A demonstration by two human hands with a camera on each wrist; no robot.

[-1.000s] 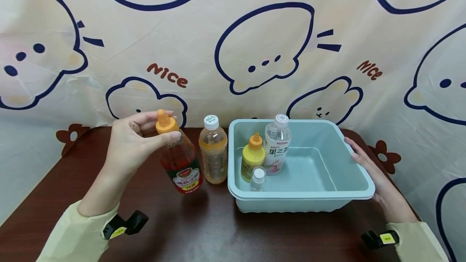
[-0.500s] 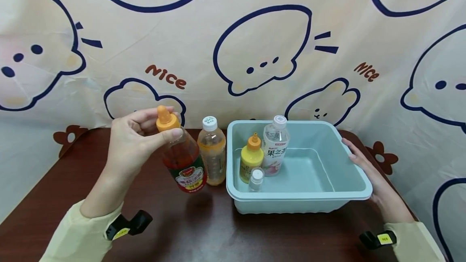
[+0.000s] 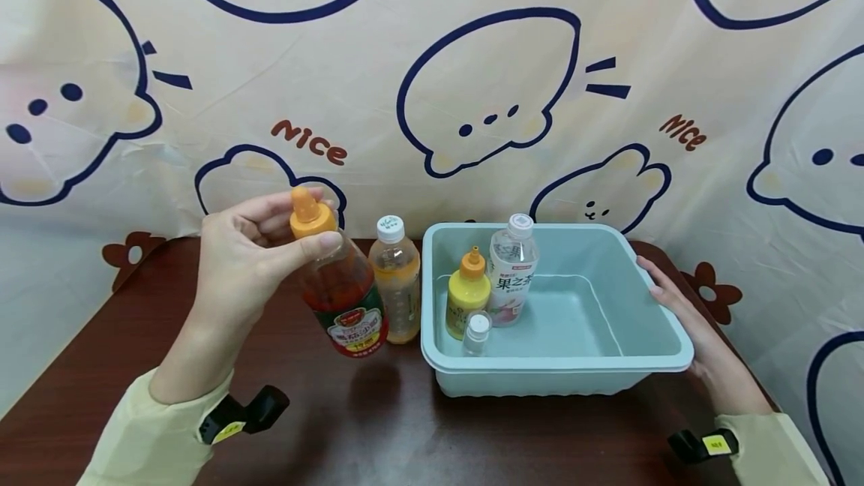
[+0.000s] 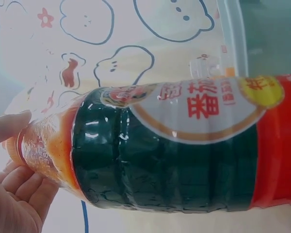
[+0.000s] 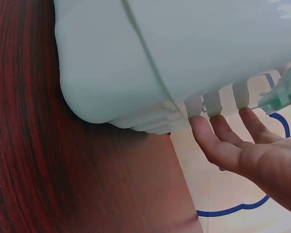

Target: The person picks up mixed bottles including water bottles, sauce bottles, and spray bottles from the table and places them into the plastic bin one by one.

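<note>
My left hand (image 3: 246, 253) grips a ketchup bottle (image 3: 351, 313) by its neck, just below the orange cap. Tilted, the bottle hangs above the table, its red base toward the lower right; the left wrist view shows its green label (image 4: 169, 145) close up. Behind it stands a clear bottle with a white cap (image 3: 398, 283), partly covered. My right hand (image 3: 695, 328) rests against the right side of a light blue basin (image 3: 560, 363). In the right wrist view its fingertips (image 5: 199, 124) touch the outer wall (image 5: 111, 63).
Inside the basin, at its left end, stand a yellow squeeze bottle (image 3: 467, 295), a labelled drink bottle (image 3: 511, 276) and a small clear bottle with a white cap (image 3: 477, 332). Dark brown table (image 3: 472, 441) lies beneath; a printed cloth (image 3: 364, 81) hangs behind.
My left hand has carried the ketchup bottle slightly to the right, so it covers more of the clear bottle. The right hand and basin stay essentially in place.
</note>
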